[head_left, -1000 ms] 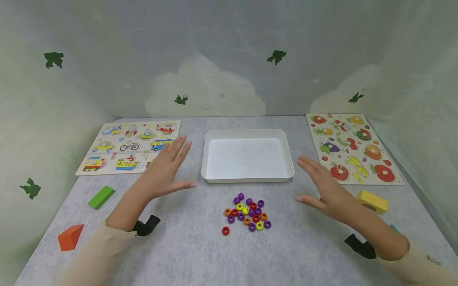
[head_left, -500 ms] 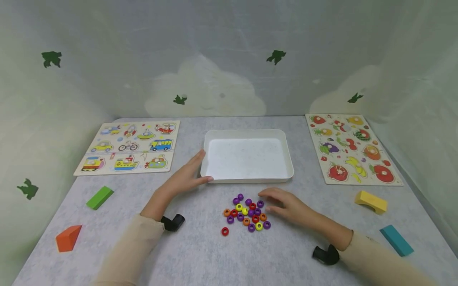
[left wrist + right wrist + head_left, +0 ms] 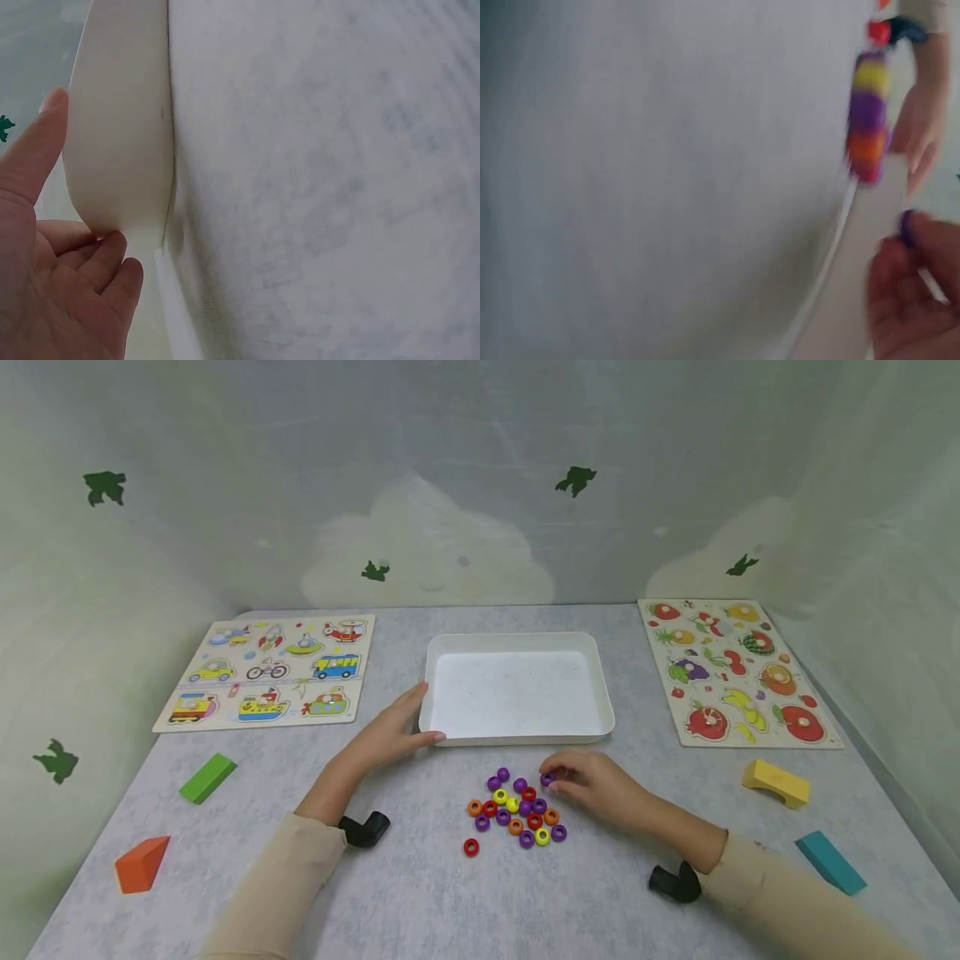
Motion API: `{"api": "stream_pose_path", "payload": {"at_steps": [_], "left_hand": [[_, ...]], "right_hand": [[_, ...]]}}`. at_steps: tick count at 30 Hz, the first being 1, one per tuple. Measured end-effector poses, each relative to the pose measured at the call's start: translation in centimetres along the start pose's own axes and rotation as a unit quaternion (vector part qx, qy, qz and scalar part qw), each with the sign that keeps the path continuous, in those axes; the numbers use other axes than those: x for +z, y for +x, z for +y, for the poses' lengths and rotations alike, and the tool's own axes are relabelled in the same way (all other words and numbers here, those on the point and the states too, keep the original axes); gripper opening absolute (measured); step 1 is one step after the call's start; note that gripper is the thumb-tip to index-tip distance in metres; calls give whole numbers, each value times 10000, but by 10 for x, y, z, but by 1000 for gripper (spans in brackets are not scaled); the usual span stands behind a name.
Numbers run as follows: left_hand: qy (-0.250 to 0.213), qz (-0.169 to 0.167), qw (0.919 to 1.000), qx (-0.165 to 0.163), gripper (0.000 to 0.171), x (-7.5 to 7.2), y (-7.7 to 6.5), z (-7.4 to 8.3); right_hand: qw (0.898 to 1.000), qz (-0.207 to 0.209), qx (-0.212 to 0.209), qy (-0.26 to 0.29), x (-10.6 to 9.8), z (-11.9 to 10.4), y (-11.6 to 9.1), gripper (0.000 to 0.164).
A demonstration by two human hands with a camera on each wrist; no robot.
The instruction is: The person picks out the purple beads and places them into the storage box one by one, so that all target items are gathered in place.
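Change: half a second ago the right hand (image 3: 596, 781) was just beside the bead pile (image 3: 526, 808) with thumb and fingers apart; now it pinches one purple bead (image 3: 547, 779) from the far right edge of the pile. That bead sits slightly closer to the tray (image 3: 517, 742) than it did; lifted or only slid, can't tell. Right wrist view is blurred but shows the same purple bead between thumb and fingertip, gap closed down to bead width, nothing else held.

Left hand (image 3: 386, 735): same spot as half a second ago, spread around the near left corner of the tray. Thumb on the near side, fingers along the left side; left wrist view has the lower fingers bent against the corner. Moderate spread, tray corner between. Tray looks unmoved, flat on the tabletop (image 3: 420, 902).

Meaning: reads as the reach being over and the grasp of a single bead made, left hand probably steadying the tray. Remaining beads look undisturbed: purple, yellow, orange and red, bunched on the near side of the tray, plus one red bead (image 3: 471, 847) apart at near left. Bead is small, round and holed, so a loose pinch could let it roll.
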State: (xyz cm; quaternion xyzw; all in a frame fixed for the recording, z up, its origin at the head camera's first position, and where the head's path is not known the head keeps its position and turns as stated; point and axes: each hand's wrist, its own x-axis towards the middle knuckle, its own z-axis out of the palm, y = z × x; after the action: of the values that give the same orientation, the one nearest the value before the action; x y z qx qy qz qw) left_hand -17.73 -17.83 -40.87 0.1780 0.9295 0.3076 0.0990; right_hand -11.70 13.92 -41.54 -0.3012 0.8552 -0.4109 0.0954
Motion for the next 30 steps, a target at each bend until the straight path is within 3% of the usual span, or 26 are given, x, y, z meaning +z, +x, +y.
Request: {"api": "stream_pose_path", "payload": {"at_steps": [6, 9, 15, 20, 25, 30], "left_hand": [[-73, -20, 9999, -99, 95, -1, -1, 1], [-131, 3, 9998, -158, 94, -1, -1, 2], [-189, 46, 9997, -172, 95, 0, -1, 1], [-210, 41, 9996, -169, 96, 1, 0, 0], [-227, 68, 9995, -186, 93, 2, 1, -1], [-277, 73, 9993, -246, 92, 2, 1, -1]], "right_hand": [[9959, 866, -273, -23, -31, -5, 28, 21], [9942, 1065, -144, 7, -39, 2, 46, 21], [9927, 1017, 638, 85, -38, 27, 81, 19], [9891, 863, 1162, -286, -33, 44, 97, 17], [9866, 696, 1286, -729, -30, 49, 102, 14], [9870, 703, 1304, -630, -31, 43, 100, 23]]}}
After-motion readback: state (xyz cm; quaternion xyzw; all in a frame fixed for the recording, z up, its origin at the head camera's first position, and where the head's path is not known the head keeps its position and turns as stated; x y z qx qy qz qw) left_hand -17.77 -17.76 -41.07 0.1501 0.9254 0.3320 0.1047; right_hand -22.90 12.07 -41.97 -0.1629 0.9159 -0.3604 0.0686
